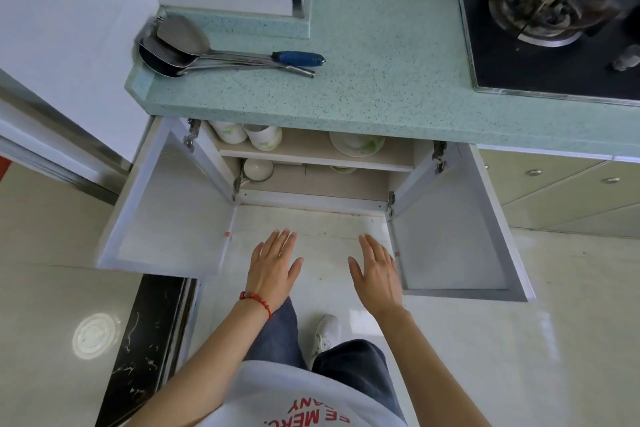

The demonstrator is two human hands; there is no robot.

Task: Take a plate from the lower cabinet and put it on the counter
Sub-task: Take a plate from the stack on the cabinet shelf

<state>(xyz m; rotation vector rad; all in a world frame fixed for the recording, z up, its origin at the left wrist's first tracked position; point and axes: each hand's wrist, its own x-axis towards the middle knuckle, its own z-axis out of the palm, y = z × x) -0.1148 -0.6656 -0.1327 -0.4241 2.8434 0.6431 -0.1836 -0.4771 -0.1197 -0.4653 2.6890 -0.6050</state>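
The lower cabinet (pixel 311 184) stands open, both doors swung wide. On its upper shelf lies a white plate with a green leaf pattern (pixel 356 144), partly hidden under the counter edge. A second plate (pixel 343 169) peeks out on the shelf below. The speckled teal counter (pixel 381 55) runs above the cabinet. My left hand (pixel 273 263) and my right hand (pixel 375 270) hover flat over the floor in front of the cabinet, fingers apart, holding nothing. Both hands are well short of the shelves.
White bowls (pixel 246 135) sit at the upper shelf's left, another bowl (pixel 258 169) below. Metal ladles and a spatula (pixel 194 52) lie on the counter's left. A gas hob (pixel 547 10) is at the right. The open doors (pixel 166 204) (pixel 450 225) flank my hands.
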